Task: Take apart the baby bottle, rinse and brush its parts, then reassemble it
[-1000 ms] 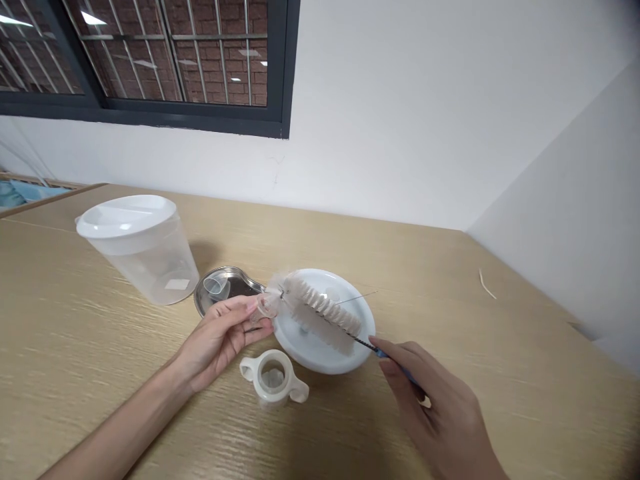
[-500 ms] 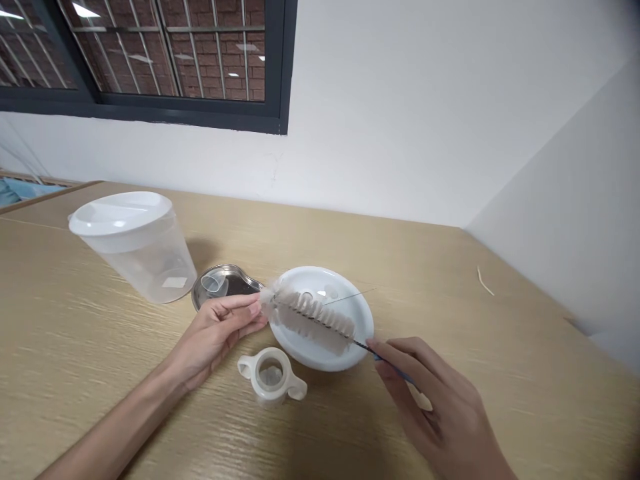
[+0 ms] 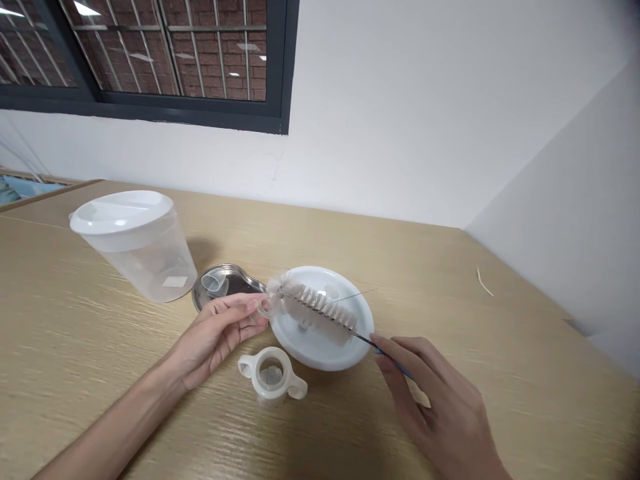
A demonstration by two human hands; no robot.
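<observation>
A bottle brush [image 3: 320, 312] with pale bristles and a twisted wire stem slants over a white bowl [image 3: 367, 320]. My right hand [image 3: 435, 393] is closed around its blue handle. At the brush's bristled tip, my left hand [image 3: 225, 333] pinches a small clear rounded piece [image 3: 264, 307], possibly a bottle nipple; the fingers partly cover it. The piece sits beside the tip, and I cannot tell whether they touch. Below the left fingers stands a small clear bottle with a cream two-handled ring [image 3: 271, 375]. A thin wire tool [image 3: 355, 295] rests across the bowl.
A lidded translucent plastic jug [image 3: 143, 247] stands at the left. Between it and the bowl lies a metal kidney dish [image 3: 245, 283] holding a clear cup-like piece [image 3: 215, 283]. A short pale strip [image 3: 484, 283] lies on the wooden table at the right, near the wall.
The brush tip has shifted slightly right, away from my left fingers, and the clear piece between them now shows. My right hand has barely moved.
</observation>
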